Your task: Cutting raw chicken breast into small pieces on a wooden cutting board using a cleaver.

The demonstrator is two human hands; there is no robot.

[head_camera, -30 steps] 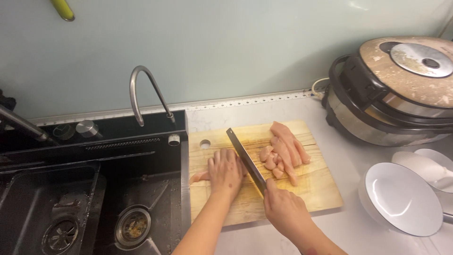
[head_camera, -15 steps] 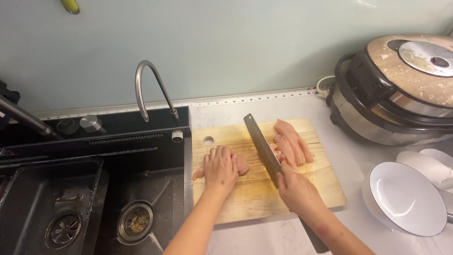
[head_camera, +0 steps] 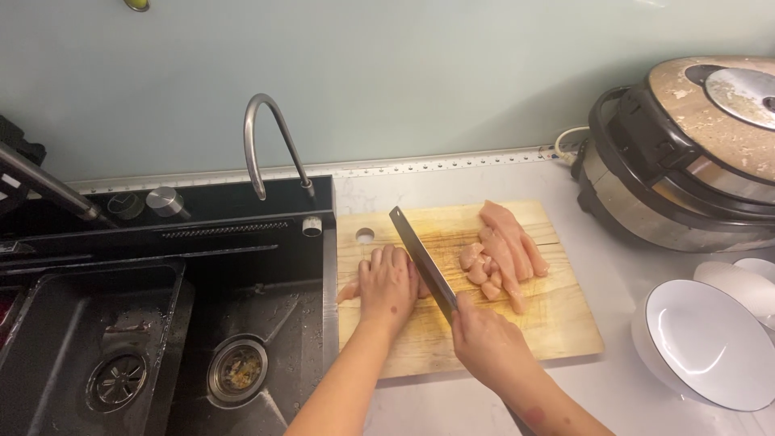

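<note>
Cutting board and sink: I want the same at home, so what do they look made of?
Cutting board: pale wood or bamboo by its streaky grain, matt and knife-marked. Sink: black, faintly glossy, likely coated steel or composite; cannot tell which.

Cutting board on counter, just right of sink. Faucet behind sink. Meat strips on board's right half; left hand left of knife. Cooker behind-right; bowl right of board.
</note>
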